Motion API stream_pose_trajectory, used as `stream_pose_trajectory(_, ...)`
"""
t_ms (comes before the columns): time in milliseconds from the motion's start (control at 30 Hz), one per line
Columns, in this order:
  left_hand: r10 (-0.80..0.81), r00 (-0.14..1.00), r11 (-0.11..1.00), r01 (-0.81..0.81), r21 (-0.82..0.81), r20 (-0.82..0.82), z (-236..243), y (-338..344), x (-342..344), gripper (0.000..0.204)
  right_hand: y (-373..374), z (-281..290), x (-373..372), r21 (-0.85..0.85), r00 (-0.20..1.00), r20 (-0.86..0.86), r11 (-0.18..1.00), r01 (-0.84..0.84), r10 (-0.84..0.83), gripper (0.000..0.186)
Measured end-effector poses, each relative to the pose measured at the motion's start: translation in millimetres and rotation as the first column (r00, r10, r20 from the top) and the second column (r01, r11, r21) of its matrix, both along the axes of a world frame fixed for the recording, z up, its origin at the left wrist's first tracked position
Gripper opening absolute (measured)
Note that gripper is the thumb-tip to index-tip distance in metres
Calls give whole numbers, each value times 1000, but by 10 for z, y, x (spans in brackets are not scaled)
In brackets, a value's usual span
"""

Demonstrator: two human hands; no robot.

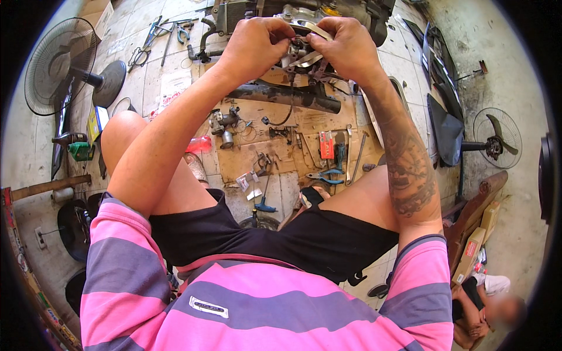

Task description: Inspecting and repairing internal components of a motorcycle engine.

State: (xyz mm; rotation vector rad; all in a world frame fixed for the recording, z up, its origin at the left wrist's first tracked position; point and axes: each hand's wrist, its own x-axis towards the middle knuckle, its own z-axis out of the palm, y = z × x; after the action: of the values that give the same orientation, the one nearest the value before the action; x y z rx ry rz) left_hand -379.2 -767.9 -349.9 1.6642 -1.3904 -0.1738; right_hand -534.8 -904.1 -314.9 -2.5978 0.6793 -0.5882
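My left hand [266,44] and my right hand [345,50] meet over a greasy motorcycle engine [298,50] at the top of the view. The left fingers are pinched together at its metal parts; what they hold is hidden. Thumb and fingers of my right hand close in from the other side, beside a pale curved metal strip [316,29]. I cannot tell whether the strip is held or belongs to the engine. Below the hands, a dark pipe [287,96] lies across the cardboard [240,155], and a cable with a connector [274,121] hangs down.
Between my knees lie a carburetor-like metal part [223,126], blue-handled pliers [325,177], a wrench [349,155], a red box [326,145] and a blue T-handle tool [265,205]. Fans stand left [61,67] and right [497,131]. Another person [474,313] sits lower right.
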Motion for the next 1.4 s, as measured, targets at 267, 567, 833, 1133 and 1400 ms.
stream_pose_trajectory(267, -2, 1000, 1000, 3, 11, -29, -3, 22, -20, 19, -177, 8, -20, 174, 994, 15, 979, -107, 106, 33)
stream_pose_trajectory(567, 6, 999, 1000, -6, -2, 40, 27, 61, -44, 20, -157, -90, -12, 101, 994, 69, 990, -94, 87, 36)
stream_pose_trajectory(833, -3, 1000, 1000, 3, 7, 26, 44, 66, -49, 21, -160, -18, -44, 151, 994, 30, 983, -106, 103, 36)
stream_pose_trajectory(1133, 10, 1000, 999, -11, 51, 17, 66, 88, -65, 20, -205, 111, -73, 124, 996, 16, 989, -85, 83, 34)
stream_pose_trajectory(1400, -5, 992, 999, 12, -53, 130, 79, 105, -58, 23, -138, -17, -78, 64, 998, 49, 997, -39, 36, 28)
